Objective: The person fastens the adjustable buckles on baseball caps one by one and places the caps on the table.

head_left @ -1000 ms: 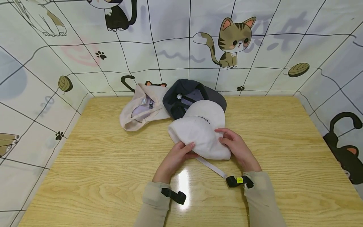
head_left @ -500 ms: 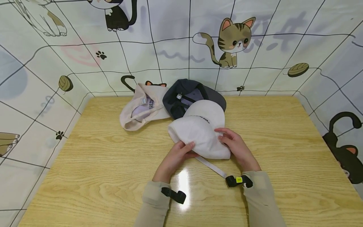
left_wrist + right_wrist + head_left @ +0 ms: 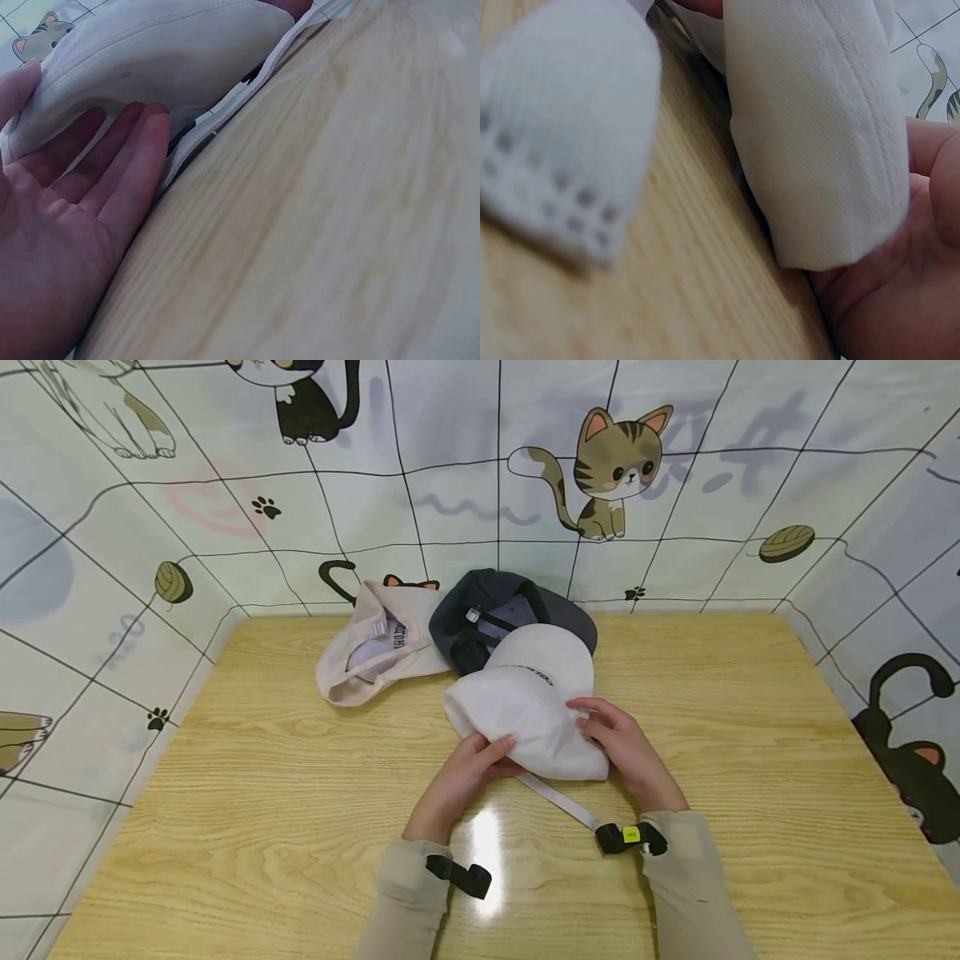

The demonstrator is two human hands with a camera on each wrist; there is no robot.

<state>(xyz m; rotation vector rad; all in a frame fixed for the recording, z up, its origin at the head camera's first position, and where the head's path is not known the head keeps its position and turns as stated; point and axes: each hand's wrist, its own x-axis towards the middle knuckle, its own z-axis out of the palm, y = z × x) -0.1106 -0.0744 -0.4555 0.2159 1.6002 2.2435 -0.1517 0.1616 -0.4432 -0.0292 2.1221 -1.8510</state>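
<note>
A white cap (image 3: 536,731) with dark lettering on its front lies between my hands, its brim (image 3: 547,652) pointing away. My left hand (image 3: 463,781) grips the near left edge, thumb on top and fingers underneath; the left wrist view shows those fingers (image 3: 131,161) against the fabric. On the right side of the crown, my right hand (image 3: 633,752) holds the cloth between thumb and fingers, though some fingertips are hidden. A white strap (image 3: 558,799) trails from the cap toward my right wrist. Close up in the right wrist view, the strap's end (image 3: 570,127) has rows of small holes.
Behind the white cap sits a dark navy cap (image 3: 457,618), open side up and partly covered by the brim. A pale pink cap (image 3: 341,672) lies to its left, touching it. Cat-patterned cloth walls (image 3: 450,510) border the wooden table (image 3: 262,802).
</note>
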